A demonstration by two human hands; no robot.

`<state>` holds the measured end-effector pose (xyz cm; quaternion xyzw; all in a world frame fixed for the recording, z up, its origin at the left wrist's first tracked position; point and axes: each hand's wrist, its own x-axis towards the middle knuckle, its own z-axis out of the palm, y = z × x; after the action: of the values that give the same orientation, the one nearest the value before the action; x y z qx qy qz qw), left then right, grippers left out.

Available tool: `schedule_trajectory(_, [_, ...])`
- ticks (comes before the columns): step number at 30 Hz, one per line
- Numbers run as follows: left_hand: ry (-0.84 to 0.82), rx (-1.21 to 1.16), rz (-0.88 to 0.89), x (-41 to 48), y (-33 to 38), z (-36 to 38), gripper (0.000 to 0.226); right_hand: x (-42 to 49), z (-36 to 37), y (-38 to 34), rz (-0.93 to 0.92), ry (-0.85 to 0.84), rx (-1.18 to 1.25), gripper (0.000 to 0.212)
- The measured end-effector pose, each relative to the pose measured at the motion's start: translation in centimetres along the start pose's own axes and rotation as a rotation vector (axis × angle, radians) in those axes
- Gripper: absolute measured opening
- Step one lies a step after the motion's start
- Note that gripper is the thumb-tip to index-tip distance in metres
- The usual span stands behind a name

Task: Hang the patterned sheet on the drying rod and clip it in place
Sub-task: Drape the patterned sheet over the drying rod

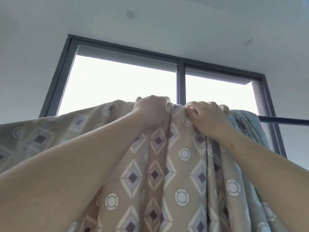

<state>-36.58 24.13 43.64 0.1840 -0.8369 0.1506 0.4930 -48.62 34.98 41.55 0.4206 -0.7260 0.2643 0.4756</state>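
The patterned sheet (182, 173) is tan with diamonds and white rings, and it hangs in folds over a dark drying rod (284, 121) overhead. Most of the rod is hidden under the cloth; only its right end shows. My left hand (153, 111) grips a bunch of the sheet at its top edge. Right beside it, my right hand (209, 117) grips the top of the sheet too, fingers curled over the fold. A paler blue-grey side of the sheet (245, 131) hangs bunched at the right. No clip is visible.
A large window with a dark frame (181, 81) fills the wall behind the rod, very bright. The white ceiling (150, 17) is above. The sheet spreads left along the rod toward the picture's edge.
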Motion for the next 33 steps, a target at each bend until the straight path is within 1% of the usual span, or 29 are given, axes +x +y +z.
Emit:
schedule_trajectory(3, [0.088, 0.109, -0.024, 0.3, 0.9, 1.3, 0.043, 0.0, 0.0, 0.4, -0.028, -0.031, -0.120, 0.045])
schedule_trajectory(8, [0.248, 0.182, -0.078, 0.1, 0.7, 2.6, 0.053, 0.1, -0.2, 2.7, -0.013, -0.019, -0.165, 0.050])
schedule_trajectory(12, [0.264, 0.197, -0.058, 0.2, 0.9, 2.9, 0.053, -0.1, -0.2, 5.2, 0.062, 0.025, -0.180, 0.056])
schedule_trajectory(16, [0.295, 0.190, -0.076, -0.2, 0.2, 2.9, 0.052, -0.2, 0.0, 6.8, 0.159, 0.080, -0.179, 0.051])
schedule_trajectory(18, [0.291, 0.181, -0.085, -0.2, 0.3, 2.8, 0.052, -0.1, -0.4, 6.7, 0.243, 0.119, -0.172, 0.049])
schedule_trajectory(19, [0.282, 0.179, -0.088, -0.2, 0.6, 2.7, 0.051, 0.0, -0.6, 6.1, 0.256, 0.145, -0.184, 0.048])
schedule_trajectory(20, [0.272, 0.179, -0.094, -0.2, 0.8, 2.7, 0.051, 0.3, -0.6, 5.2, 0.225, 0.175, -0.178, 0.046])
schedule_trajectory(22, [0.269, 0.179, -0.107, -0.3, 1.1, 2.6, 0.050, 1.0, -0.1, 2.7, 0.037, 0.177, -0.073, 0.042])
schedule_trajectory(23, [0.279, 0.184, -0.107, -0.4, 1.2, 2.6, 0.050, 1.1, 0.2, 1.6, -0.050, 0.127, 0.031, 0.039])
schedule_trajectory(24, [0.288, 0.189, -0.104, -0.5, 1.1, 2.6, 0.050, 1.0, 0.4, 1.0, -0.100, 0.075, 0.114, 0.038])
schedule_trajectory(25, [0.294, 0.194, -0.099, -0.5, 0.9, 2.5, 0.050, 0.9, 0.5, 1.1, -0.110, 0.056, 0.151, 0.039])
schedule_trajectory(28, [0.311, 0.205, -0.083, -0.7, 0.7, 2.1, 0.052, 0.6, 0.1, 3.8, -0.047, 0.090, 0.108, 0.052])
schedule_trajectory(33, [0.335, 0.188, -0.071, -0.6, 1.3, 1.6, 0.053, -0.3, -1.2, 8.6, 0.072, 0.140, 0.078, 0.057])
